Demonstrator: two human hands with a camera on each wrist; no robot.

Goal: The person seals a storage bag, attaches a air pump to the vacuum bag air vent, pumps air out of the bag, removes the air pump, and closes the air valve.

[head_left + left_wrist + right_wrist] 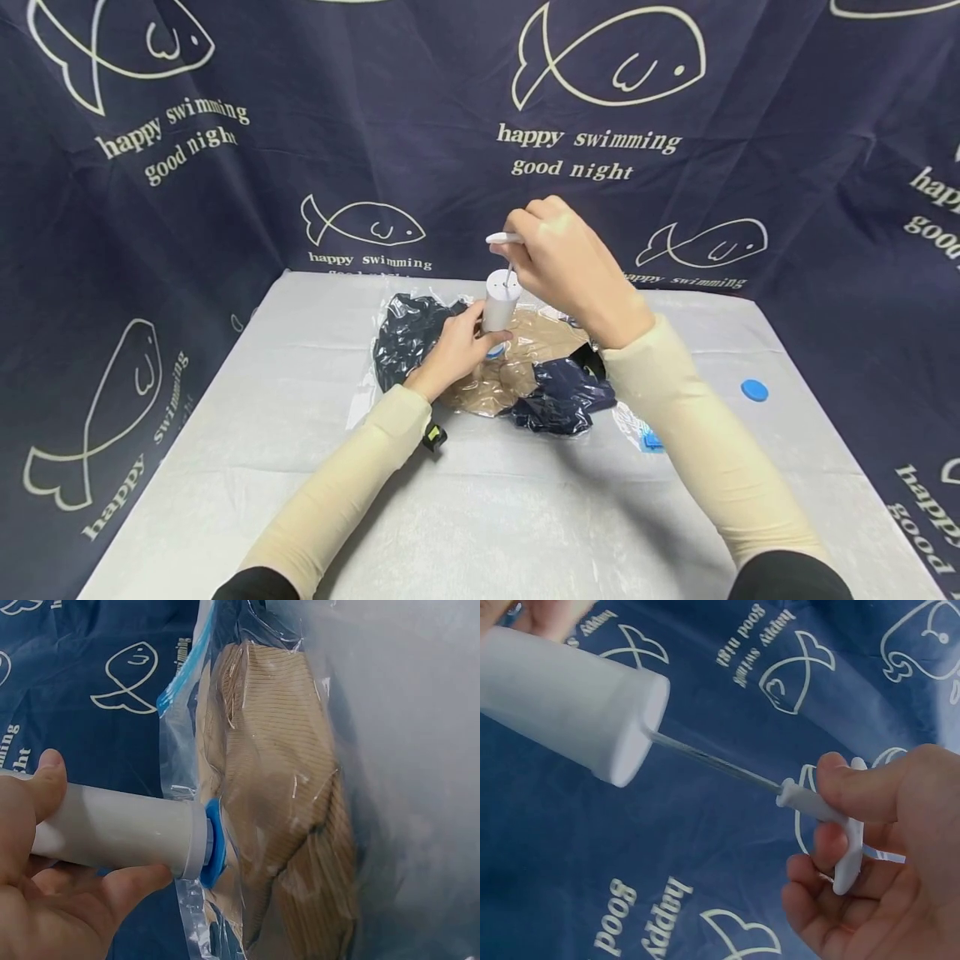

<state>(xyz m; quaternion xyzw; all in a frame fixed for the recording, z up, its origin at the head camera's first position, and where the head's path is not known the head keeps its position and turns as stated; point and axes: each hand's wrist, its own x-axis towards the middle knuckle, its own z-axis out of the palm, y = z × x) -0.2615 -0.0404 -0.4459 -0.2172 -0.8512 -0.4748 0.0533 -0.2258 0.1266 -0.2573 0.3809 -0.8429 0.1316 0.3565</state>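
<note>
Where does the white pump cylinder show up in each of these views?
Head: the white pump cylinder is near the centre, in the left hand.
Left wrist: it is at the left, just below mid-height.
Right wrist: it is at the upper left, cut off by the edge.
Shared landmark: the fish-print backdrop, visible in all three.

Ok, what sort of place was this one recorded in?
Probably a makeshift filming booth: fish-print fabric hangs on three sides of a pale table, with bagged clothes lying on it.

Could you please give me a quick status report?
Left hand grips pump; right hand holds handle, rod exposed. Pump against blue valve on bag. No obstruction visible.
</note>
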